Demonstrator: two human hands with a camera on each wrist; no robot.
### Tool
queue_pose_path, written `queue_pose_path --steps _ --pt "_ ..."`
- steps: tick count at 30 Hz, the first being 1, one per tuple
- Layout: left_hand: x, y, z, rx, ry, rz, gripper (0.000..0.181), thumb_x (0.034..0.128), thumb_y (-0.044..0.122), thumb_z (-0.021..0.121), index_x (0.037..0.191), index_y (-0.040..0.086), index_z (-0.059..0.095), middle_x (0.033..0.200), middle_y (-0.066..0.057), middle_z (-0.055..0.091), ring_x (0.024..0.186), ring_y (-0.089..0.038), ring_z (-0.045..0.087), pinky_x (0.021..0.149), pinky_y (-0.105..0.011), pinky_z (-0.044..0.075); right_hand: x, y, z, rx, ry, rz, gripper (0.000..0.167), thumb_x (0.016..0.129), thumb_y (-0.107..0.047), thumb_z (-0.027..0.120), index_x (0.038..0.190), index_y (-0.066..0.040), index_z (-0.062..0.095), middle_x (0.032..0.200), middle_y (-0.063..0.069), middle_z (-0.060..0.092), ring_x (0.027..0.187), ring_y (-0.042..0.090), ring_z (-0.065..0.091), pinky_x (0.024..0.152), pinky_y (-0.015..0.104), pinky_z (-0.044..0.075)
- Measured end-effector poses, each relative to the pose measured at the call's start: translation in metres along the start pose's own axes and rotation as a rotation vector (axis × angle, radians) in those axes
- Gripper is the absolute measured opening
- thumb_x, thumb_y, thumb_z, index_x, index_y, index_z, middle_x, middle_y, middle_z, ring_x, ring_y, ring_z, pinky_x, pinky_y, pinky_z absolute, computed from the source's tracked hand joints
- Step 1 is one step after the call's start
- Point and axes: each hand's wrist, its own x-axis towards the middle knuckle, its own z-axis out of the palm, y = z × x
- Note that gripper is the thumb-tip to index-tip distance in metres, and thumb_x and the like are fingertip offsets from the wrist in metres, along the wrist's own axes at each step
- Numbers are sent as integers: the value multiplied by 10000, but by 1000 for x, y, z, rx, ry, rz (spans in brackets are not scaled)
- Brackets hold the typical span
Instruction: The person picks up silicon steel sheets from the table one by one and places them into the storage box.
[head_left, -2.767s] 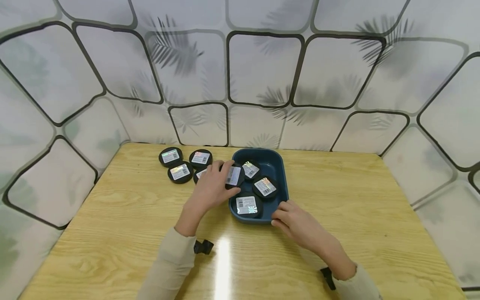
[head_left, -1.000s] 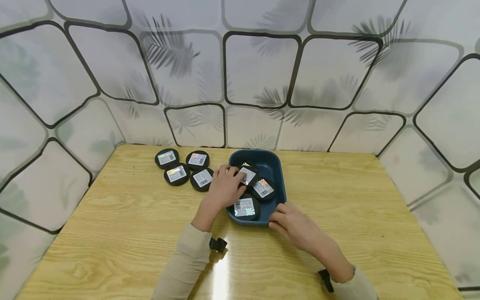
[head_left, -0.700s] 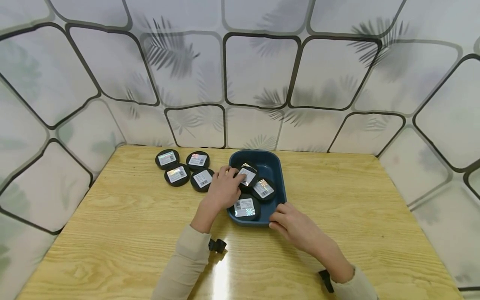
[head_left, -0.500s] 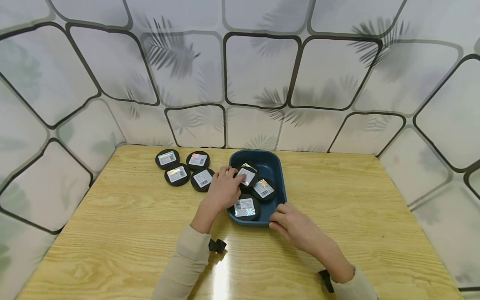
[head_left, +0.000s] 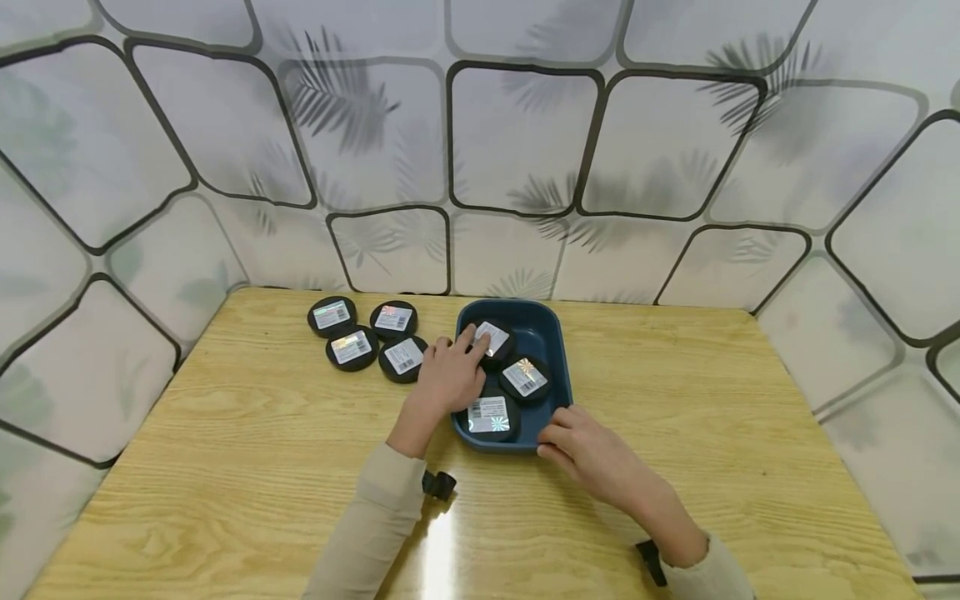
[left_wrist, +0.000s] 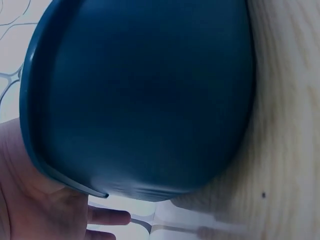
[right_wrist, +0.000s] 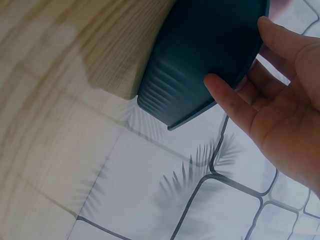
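In the head view, my left hand [head_left: 448, 373] reaches over the left wall of a dark blue plastic bin [head_left: 551, 329]. Its fingertips rest on a black round disc with a white label [head_left: 491, 343] at the bin's back left, where it covers another disc. Two more labelled discs lie in the bin: one in the middle [head_left: 524, 378] and one at the front left [head_left: 489, 415]. My right hand [head_left: 596, 457] pinches the bin's rim at the front right corner. The right wrist view shows thumb and fingers on either side of the rim [right_wrist: 242, 70].
Several like discs [head_left: 352, 347] lie on the wooden table [head_left: 247, 467] left of the bin, the closest one [head_left: 402, 358] beside my left hand. A patterned cloth wall [head_left: 517, 250] stands along the table's back edge. Black straps [head_left: 438, 485] circle both wrists.
My left hand has carried a disc from over the bin's left edge to the back left, onto the disc lying there. Its fingers have since loosened. The right hand stays on the rim.
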Motion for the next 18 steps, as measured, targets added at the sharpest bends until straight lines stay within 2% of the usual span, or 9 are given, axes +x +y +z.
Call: queue_pose_path --steps 6,14,18 --pt "5 2 -1 28 -5 -6 578 1005 244 519 1554 201 340 1617 -99 269 1335 -443 387 1072 -567 341 0 0 1 11 7 -8 54 904 -153 720 933 -114 743 876 -57 573 811 90 478 706 255 460" --pt "10 3 -2 48 8 9 572 1004 209 517 1550 199 348 1618 -93 269 1341 -452 385 1057 -559 363 0 0 0 12 11 -3 62 905 -165 719 934 -115 742 873 -59 569 807 86 473 698 246 456" --pt "11 3 -2 21 16 29 556 1008 218 522 1542 197 366 1619 -98 266 1341 -462 381 1058 -565 360 0 1 -1 12 3 11 66 906 -167 718 936 -114 742 877 -58 573 811 87 474 699 248 457"
